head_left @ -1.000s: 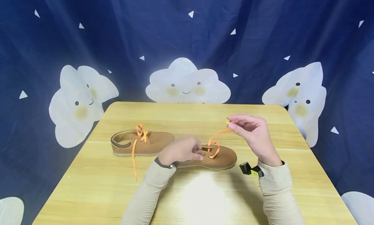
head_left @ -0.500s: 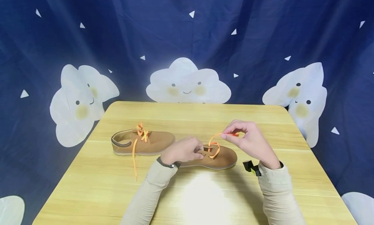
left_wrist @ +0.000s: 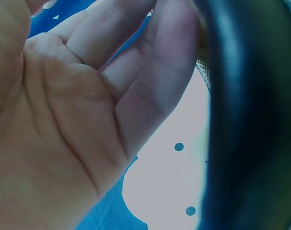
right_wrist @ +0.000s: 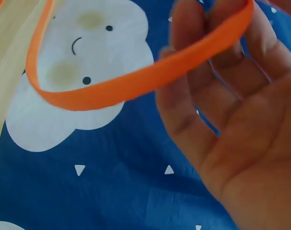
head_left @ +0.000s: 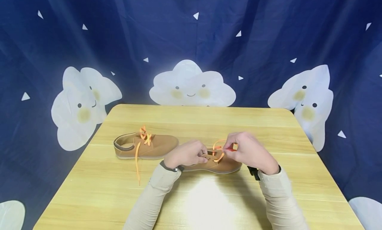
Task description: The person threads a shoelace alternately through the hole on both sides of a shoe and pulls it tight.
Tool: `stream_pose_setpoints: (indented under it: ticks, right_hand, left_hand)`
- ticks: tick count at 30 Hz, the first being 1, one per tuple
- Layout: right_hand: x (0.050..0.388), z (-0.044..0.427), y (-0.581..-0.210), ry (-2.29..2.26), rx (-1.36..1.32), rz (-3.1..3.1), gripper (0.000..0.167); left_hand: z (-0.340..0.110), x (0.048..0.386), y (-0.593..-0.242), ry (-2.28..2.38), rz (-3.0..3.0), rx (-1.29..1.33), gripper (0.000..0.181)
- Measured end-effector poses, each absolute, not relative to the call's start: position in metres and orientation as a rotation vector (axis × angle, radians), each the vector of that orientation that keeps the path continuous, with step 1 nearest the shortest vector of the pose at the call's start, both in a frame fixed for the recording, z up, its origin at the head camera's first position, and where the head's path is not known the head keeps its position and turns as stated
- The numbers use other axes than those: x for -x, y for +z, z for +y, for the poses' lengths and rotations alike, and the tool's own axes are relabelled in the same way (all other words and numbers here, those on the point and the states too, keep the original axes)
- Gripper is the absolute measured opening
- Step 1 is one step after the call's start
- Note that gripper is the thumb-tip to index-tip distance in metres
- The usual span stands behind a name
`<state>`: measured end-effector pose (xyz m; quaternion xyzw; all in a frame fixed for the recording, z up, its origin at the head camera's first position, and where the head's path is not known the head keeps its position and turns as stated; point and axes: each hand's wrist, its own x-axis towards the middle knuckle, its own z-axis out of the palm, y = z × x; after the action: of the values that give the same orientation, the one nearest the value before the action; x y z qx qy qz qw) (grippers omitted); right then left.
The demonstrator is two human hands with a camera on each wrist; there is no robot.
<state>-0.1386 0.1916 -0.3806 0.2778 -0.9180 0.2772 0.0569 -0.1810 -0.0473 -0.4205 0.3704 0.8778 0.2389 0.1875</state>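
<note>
A brown shoe (head_left: 229, 165) lies with its toe to the right, an orange lace (head_left: 219, 158) through its front eyelets. My left hand (head_left: 186, 153) grips this shoe near its opening, thumb and fingers at the tongue and eyelet flap, covering the heel part. Just above the toe, my right hand (head_left: 247, 150) pinches the lace. In the right wrist view, the orange lace (right_wrist: 111, 93) loops out in a wide band from the fingers of my right hand (right_wrist: 231, 110). The left wrist view has my left hand (left_wrist: 87, 105) with curled fingers beside a dark blurred surface.
A second brown shoe (head_left: 162, 145), with an orange lace (head_left: 137, 162) hanging onto the wooden table (head_left: 89, 190), stands to the left. Behind the table hangs a dark blue curtain (head_left: 176, 37) with white clouds. A black device sits at my right wrist.
My right hand has come down and left from above the table to just over the shoe's toe, bringing the lace along. My left hand has kept its place on the shoe.
</note>
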Motion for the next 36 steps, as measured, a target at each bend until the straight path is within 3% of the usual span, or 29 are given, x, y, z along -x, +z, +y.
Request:
stream_pose_setpoints:
  ticks: [4,11,21,29,33,36]
  right_hand:
    - [0.140,0.184,-0.387,0.646,-0.931,-2.863,0.020]
    - [0.142,0.168,-0.399,0.547,-1.026,-2.869,0.026]
    - [0.144,0.155,-0.413,0.485,-1.016,-2.898,0.036]
    - [0.143,0.144,-0.419,0.433,-1.018,-2.916,0.052]
    - [0.145,0.146,-0.417,0.507,-1.076,-2.924,0.047]
    - [0.149,0.160,-0.412,0.670,-1.108,-2.969,0.025]
  left_hand:
    - [-0.047,0.181,-0.421,0.676,2.459,-1.047,0.037]
    - [-0.047,0.181,-0.422,0.685,2.439,-1.077,0.006]
    - [-0.047,0.184,-0.424,0.695,2.401,-1.142,0.017]
    - [-0.050,0.185,-0.423,0.744,2.311,-1.157,0.013]
    - [-0.051,0.185,-0.423,0.765,2.290,-1.158,0.011]
    - [-0.051,0.185,-0.423,0.771,2.284,-1.147,0.012]
